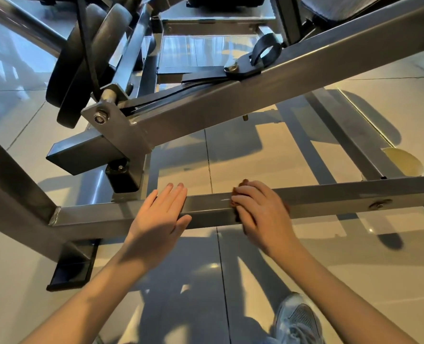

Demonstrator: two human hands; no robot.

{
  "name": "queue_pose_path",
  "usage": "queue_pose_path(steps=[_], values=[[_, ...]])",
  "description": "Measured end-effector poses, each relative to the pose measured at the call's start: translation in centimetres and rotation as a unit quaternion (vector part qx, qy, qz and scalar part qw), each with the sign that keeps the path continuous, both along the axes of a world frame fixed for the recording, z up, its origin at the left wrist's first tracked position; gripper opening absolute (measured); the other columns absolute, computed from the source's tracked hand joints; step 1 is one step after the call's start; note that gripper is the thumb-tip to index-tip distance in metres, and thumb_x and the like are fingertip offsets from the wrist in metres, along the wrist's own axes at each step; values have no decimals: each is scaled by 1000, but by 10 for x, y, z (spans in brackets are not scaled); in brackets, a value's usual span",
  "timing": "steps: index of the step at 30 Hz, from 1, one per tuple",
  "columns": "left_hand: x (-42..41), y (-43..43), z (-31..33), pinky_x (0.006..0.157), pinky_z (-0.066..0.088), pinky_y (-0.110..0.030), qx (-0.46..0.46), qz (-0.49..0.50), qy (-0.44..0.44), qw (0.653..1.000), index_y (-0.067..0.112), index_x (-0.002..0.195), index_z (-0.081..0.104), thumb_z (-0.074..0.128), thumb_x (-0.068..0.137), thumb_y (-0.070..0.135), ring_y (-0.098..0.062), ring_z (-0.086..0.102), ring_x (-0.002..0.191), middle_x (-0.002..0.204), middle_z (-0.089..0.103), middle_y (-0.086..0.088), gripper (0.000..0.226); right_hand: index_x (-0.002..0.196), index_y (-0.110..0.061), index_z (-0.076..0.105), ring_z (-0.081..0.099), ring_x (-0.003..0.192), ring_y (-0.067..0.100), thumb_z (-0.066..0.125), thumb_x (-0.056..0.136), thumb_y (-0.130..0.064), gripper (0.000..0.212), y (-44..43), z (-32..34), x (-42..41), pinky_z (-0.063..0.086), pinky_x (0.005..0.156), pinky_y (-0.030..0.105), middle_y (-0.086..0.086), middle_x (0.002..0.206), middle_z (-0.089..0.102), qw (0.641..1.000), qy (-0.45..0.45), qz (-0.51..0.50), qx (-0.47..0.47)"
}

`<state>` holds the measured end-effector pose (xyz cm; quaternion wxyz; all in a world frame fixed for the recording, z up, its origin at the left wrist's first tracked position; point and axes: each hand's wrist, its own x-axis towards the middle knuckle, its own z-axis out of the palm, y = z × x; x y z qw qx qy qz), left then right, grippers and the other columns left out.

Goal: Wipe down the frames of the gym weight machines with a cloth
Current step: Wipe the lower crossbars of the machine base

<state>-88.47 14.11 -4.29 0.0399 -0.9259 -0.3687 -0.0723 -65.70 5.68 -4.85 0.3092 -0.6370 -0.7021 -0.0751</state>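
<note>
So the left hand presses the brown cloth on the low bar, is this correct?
Not quite. It is the right hand that presses the brown cloth on the low bar. The left hand lies flat on that bar and holds nothing. The head view shows it.

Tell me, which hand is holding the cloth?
The right hand: its fingers curl round the brown cloth on the low grey bar. The left hand just lies flat on that bar, holding nothing.
</note>
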Motion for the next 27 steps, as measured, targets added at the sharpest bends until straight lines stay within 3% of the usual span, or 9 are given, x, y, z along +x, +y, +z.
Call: queue_pose_path(steps=[4,7,12,15,17,20,22,25,27], values=[[6,0,0,109,27,-46,-15,5,-3,1000,1,138,49,11,103,43,-32,48,131,140,53,-14,66,99,-3,71,58,106,35,47,92,-18,29,-29,-2,60,46,93,48,11,108,68,996,0,-86,-10],[24,-1,1,106,32,-46,-25,-6,-10,1000,1,136,51,16,102,44,-32,51,128,138,55,-13,65,98,-2,70,58,106,38,42,91,-22,35,-25,2,46,45,95,47,12,105,67,981,40,-187,-19],[43,-2,1,106,27,-45,-20,-22,-7,1000,1,137,49,32,94,37,-32,50,129,139,54,-13,59,97,-11,68,58,96,26,40,90,-26,32,7,15,-4,46,80,37,5,99,65,991,8,-84,-100],[42,-2,2,107,26,-45,-20,-22,6,1000,2,139,48,29,93,38,-32,50,130,140,53,-13,62,101,-15,64,58,86,23,37,100,-29,30,37,23,18,34,67,31,3,96,63,978,0,-99,-184],[41,-3,1,108,26,-44,-20,-23,8,999,3,140,47,28,92,40,-31,49,131,141,52,-12,63,99,-15,64,58,84,23,36,99,-29,31,38,21,24,34,65,31,3,95,64,976,9,-102,-194],[40,-4,0,107,26,-44,-13,-28,-9,999,3,139,48,49,95,32,-32,49,130,140,53,-12,53,94,-13,66,59,88,24,34,93,-32,37,4,19,44,46,75,36,3,94,65,985,39,-96,-136],[42,-2,-1,105,27,-46,-12,-25,-23,999,1,137,50,69,87,24,-34,51,128,137,55,-14,58,97,-12,68,59,95,24,37,94,-29,35,-16,19,77,47,84,39,4,100,65,979,40,-148,-133],[44,-2,-1,108,25,-43,-35,-15,-18,999,3,139,48,70,85,26,-32,48,131,140,53,-12,62,102,-9,69,58,103,26,43,98,-20,28,-19,20,95,44,92,39,7,106,65,955,54,-257,-137],[44,-3,-3,108,25,-43,-35,-12,-16,999,3,139,48,67,86,28,-32,48,132,140,53,-11,61,98,-6,70,59,105,32,41,94,-23,34,-8,18,70,45,91,42,13,110,66,950,54,-277,-135]])
